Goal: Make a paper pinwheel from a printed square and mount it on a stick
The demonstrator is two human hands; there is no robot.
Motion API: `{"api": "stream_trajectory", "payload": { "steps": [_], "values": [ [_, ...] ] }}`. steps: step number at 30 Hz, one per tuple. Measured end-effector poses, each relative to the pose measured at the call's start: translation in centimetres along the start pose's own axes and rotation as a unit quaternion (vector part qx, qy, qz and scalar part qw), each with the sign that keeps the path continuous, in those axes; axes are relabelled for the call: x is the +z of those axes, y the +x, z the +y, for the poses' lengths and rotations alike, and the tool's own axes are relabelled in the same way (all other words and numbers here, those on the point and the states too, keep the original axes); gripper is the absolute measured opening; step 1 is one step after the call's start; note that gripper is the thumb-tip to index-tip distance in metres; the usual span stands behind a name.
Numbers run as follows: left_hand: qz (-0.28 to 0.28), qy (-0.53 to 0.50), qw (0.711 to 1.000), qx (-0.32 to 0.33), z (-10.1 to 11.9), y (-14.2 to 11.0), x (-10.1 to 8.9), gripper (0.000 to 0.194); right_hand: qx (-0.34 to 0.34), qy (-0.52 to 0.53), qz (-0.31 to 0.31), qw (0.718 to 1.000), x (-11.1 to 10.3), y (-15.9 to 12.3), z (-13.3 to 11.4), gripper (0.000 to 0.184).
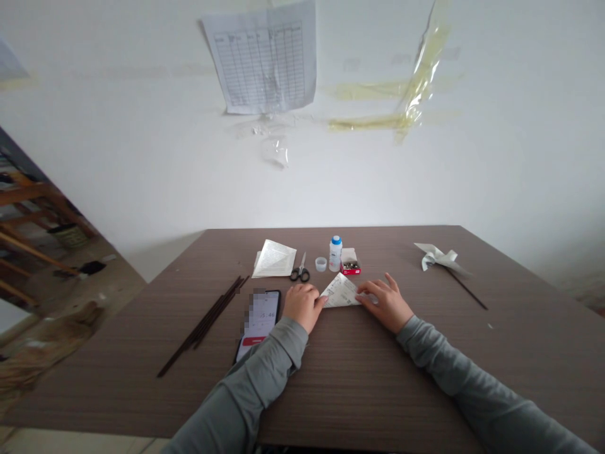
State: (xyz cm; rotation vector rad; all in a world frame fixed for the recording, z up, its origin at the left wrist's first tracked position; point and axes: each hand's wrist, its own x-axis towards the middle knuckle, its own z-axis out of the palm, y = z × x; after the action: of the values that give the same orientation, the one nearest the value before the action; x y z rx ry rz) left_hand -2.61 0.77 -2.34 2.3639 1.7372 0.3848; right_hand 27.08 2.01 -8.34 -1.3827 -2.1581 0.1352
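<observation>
A light, open-fingered contact is kept by the left hand (302, 307) and right hand (385, 304), neither closed, on the corners of a folded paper triangle (339, 292), seemingly pressed evenly flat on the brown table (378, 391).

Counter (359, 397): brown, fine horizontal wood-grain streaks. Folded paper triangle (339, 292): white, grey printed text. Bottle (335, 255): white, blue cap. Scissors (299, 273): black handles, silver blades. Small box (350, 269): red. Sticks (203, 325): dark brown. Phone (258, 321): black edge, red bar on screen. Sleeves (454, 359): grey-green. Wall sheet (259, 57): white, black ruled grid. Tape (401, 107): pale yellow.
</observation>
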Motion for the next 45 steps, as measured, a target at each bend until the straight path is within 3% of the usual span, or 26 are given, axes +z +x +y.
{"api": "stream_trajectory", "payload": {
  "steps": [9, 14, 17, 20, 22, 26, 32, 39, 45],
  "values": [
    [0.012, -0.009, 0.999, -0.032, 0.5, 0.1, 0.2, 0.016, -0.008, -0.026, 0.003, 1.0, 0.5, -0.4, 0.4, 0.027],
    [0.019, -0.013, 0.998, -0.052, 0.7, 0.1, 0.1, 0.019, -0.009, -0.036, 0.011, 0.999, 1.1, -0.7, 0.8, 0.027],
    [0.001, -0.015, 0.998, -0.068, 1.0, -0.1, -0.1, 0.007, -0.003, -0.046, 0.01, 0.999, 1.2, -0.7, 0.7, 0.025],
    [-0.003, -0.022, 0.998, -0.057, 1.3, -0.2, 0.0, 0.046, -0.005, -0.051, 0.006, 0.999, 1.1, -0.8, 0.4, 0.026],
    [-0.009, -0.023, 0.999, -0.029, 1.6, -0.3, 0.1, 0.056, -0.007, -0.049, 0.008, 0.999, 1.1, -0.7, 0.4, 0.027],
    [-0.039, -0.021, 0.999, 0.007, 2.1, -0.5, 0.4, 0.05, -0.017, -0.046, 0.017, 0.999, 1.2, -0.7, 0.5, 0.029],
    [-0.064, -0.029, 0.997, -0.006, 2.5, -0.7, -0.1, 0.046, -0.023, -0.056, 0.019, 0.998, 1.4, -0.8, 0.6, 0.028],
    [-0.043, -0.04, 0.998, -0.012, 2.6, -0.8, -0.3, 0.038, -0.007, -0.058, 0.001, 0.998, 1.4, -0.9, 0.3, 0.028],
    [-0.05, -0.036, 0.998, 0.023, 2.6, -0.4, 0.3, 0.038, -0.01, -0.06, 0.002, 0.998, 1.3, -0.9, 0.2, 0.029]
  ]
}}
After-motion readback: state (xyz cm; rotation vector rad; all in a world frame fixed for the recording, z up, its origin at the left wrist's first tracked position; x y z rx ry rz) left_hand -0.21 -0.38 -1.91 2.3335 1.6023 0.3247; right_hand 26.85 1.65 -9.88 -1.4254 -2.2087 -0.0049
